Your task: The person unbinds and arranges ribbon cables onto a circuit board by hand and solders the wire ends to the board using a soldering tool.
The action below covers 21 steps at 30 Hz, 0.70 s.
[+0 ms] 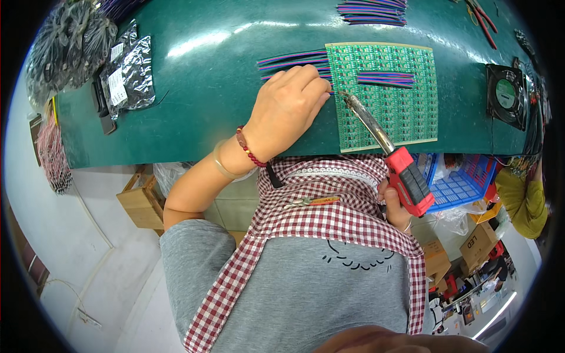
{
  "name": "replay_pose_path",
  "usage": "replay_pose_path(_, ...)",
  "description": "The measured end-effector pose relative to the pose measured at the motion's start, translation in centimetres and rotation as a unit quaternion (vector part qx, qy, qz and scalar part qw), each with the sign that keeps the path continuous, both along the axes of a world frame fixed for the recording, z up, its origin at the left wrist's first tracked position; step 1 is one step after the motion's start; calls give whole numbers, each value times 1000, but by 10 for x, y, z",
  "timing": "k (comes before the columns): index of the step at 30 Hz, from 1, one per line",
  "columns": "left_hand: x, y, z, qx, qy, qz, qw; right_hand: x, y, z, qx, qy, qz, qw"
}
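A green panel of small circuit boards (388,126) lies on the bench in front of me. My left hand (289,103) is closed at its left edge, fingertips pinching the end of a multicoloured ribbon wire that the hand mostly hides. More of these ribbon wires (294,57) extend left from that edge, beyond my knuckles. My right hand (393,203) grips a red and black soldering gun (406,176), its metal barrel slanting up and left. The gun's tip meets the panel's left part, close to my left fingertips. A short bundle of ribbon wires (385,79) rests across the panel.
Another ribbon wire stack (372,12) lies at the far side of the green bench (206,106). Pliers (482,20) and a black fan (506,96) sit at right. Bagged parts (126,73) lie at left. A blue basket (462,185) stands below the bench's right edge.
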State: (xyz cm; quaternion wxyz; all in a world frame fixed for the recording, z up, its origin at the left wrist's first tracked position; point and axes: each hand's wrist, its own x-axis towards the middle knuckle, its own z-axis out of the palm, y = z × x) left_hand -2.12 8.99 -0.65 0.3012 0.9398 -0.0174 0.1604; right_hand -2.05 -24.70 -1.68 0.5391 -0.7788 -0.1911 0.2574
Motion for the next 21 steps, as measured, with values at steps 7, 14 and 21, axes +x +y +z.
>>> replay_pose_path(7, -1, -2, 0, 6, 2, 6, 1000, 2, -4, -4, -51, -61, 35, 996)
replay_pose_path(14, -1, -2, 0, 18, 7, 1, 1000, -2, 2, 1, 39, -5, -35, 999)
replay_pose_path(21, -2, -3, 1, 26, -1, 3, 1000, -3, 5, 0, 45, -10, -33, 998)
